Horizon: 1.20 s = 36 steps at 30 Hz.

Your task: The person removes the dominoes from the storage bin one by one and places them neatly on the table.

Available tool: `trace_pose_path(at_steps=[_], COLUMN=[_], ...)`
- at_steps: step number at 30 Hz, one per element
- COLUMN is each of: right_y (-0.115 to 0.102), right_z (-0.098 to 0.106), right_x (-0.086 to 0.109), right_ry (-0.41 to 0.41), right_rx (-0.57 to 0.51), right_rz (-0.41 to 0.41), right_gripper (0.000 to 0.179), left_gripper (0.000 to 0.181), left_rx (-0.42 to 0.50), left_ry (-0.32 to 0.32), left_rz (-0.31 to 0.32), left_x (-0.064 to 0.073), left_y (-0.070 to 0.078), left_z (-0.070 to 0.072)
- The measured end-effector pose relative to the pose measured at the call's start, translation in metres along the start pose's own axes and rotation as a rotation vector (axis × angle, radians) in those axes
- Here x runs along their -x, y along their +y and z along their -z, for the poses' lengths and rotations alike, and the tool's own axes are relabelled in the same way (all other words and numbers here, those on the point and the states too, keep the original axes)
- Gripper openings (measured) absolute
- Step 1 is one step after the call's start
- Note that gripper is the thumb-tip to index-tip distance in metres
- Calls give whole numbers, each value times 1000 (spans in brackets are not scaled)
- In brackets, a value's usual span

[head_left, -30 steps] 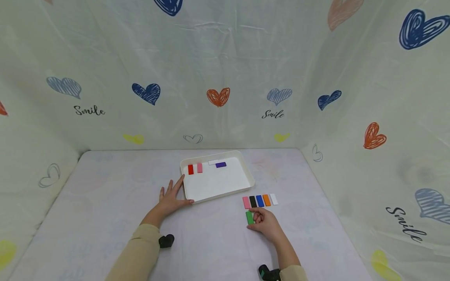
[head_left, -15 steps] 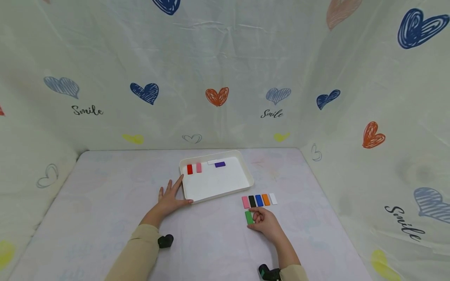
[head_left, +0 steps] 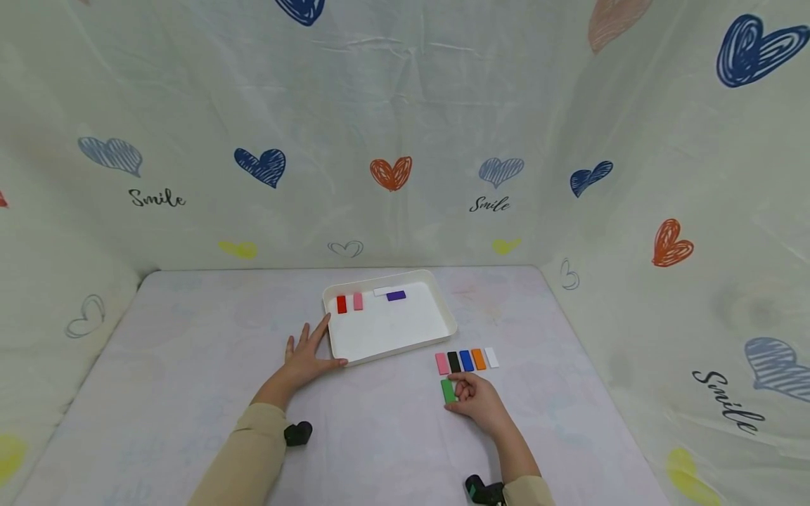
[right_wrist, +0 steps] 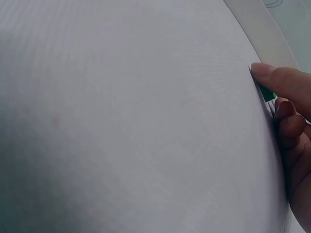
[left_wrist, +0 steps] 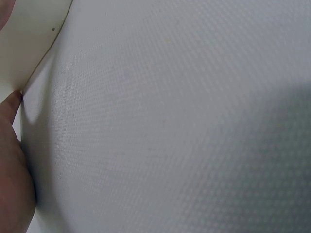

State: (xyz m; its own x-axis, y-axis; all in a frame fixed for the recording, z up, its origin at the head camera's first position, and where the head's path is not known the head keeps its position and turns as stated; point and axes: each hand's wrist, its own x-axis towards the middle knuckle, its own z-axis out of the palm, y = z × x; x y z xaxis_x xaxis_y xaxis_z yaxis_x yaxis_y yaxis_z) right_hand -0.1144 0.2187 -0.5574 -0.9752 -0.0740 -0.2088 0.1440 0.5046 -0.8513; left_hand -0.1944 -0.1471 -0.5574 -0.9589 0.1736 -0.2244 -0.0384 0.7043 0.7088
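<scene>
My right hand (head_left: pixel 477 400) pinches a small flat green bar (head_left: pixel 447 391) by its two ends, thumb at the near end and index finger at the far one. Only a sliver of the green bar (right_wrist: pixel 266 92) shows beside the thumb in the right wrist view. Just beyond it a row of similar bars lies side by side: pink (head_left: pixel 442 363), black (head_left: pixel 454 362), blue (head_left: pixel 466 360), orange (head_left: pixel 479 359) and white (head_left: pixel 492 358). My left hand (head_left: pixel 306 364), fingers spread, touches the left side of a white tray (head_left: pixel 392 327).
Inside the tray are a red bar (head_left: pixel 342 304), a pink bar (head_left: pixel 358 301), a purple bar (head_left: pixel 396 296) and a white bar (head_left: pixel 382 291) touching the purple one. A pale cloth covers the table (head_left: pixel 190 393). Heart-printed curtains (head_left: pixel 392 225) enclose the back and sides.
Both hands, the tray and the bars keep their places. The head view has shifted very slightly.
</scene>
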Motion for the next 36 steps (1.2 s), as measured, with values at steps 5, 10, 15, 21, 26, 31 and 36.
trace_pose_path(at_steps=[5,10,15,21,26,31,36], right_y=[0,0,0,-15,-40,-64,-79], right_z=[0,1,4,11,12,6,-4], right_x=[0,0,-1,-5,-21,-39,-57], right_ry=[4,3,15,85,93,60,23], right_rx=[-2,-14,-27,-101,-208,-250,-255], right_rz=[1,9,-11,-9,46,93,149], right_gripper=[50,51,54,48,39,40,40], left_gripper=[112,113,112,112,113,113,113], left_rx=[3,4,2,1,4,16,20], left_ry=[-4,-9,-5,-10,-12,-15,-11], left_rz=[1,5,4,10,15,11,-1], left_x=[0,0,0,2,2,2,1], left_y=[0,1,2,3,2,0,-1], left_z=[0,1,1,2,3,2,1])
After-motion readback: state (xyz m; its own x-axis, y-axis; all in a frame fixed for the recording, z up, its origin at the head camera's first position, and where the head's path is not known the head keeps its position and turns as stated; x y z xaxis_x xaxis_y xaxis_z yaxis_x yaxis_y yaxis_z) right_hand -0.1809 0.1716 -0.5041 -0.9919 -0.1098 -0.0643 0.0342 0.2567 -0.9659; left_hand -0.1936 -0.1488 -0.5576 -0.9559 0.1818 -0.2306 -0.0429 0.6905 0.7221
